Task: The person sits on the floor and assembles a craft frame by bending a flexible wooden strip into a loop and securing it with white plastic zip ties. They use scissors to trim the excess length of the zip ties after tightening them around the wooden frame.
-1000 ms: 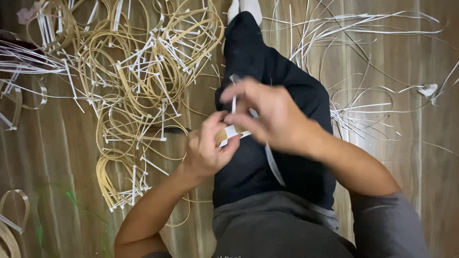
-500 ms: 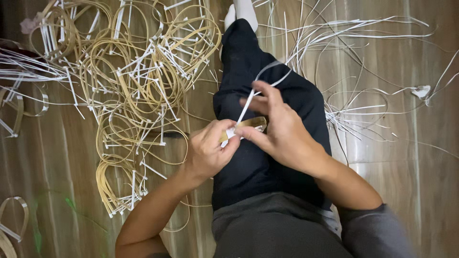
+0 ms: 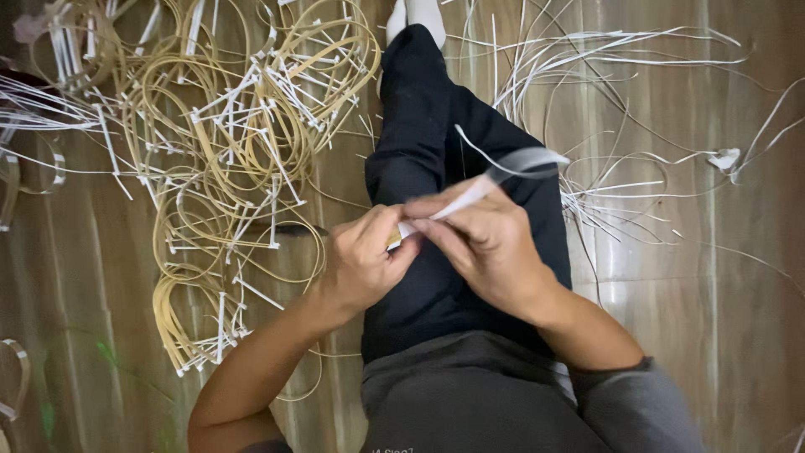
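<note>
Both grips are closed right now: our left hand (image 3: 362, 267) is pinched shut on a small yellowish piece (image 3: 393, 241), which only just peeks out between thumb and fingers, and our right hand (image 3: 486, 247) is clamped on a flat white strip (image 3: 495, 178) right next to it. That strip starts at the spot where the two hands meet and runs up and away to the right of the right hand, bending over at its far end, where it looks blurred. Hands are touching each other, held over our dark trouser leg (image 3: 436, 134), which stretches away from them to a white sock (image 3: 417, 13)

Off to the left of the left hand we've got a big tangled heap of tan hoops (image 3: 226, 143) with short white ties sticking out all over, lying on the wooden floor (image 3: 671, 294). On the other side, past the right hand, loose white strips (image 3: 604, 180) are scattered thin across the floor, well apart from the hoops. Grey sleeve (image 3: 633, 411) covers our right forearm, left arm is bare
</note>
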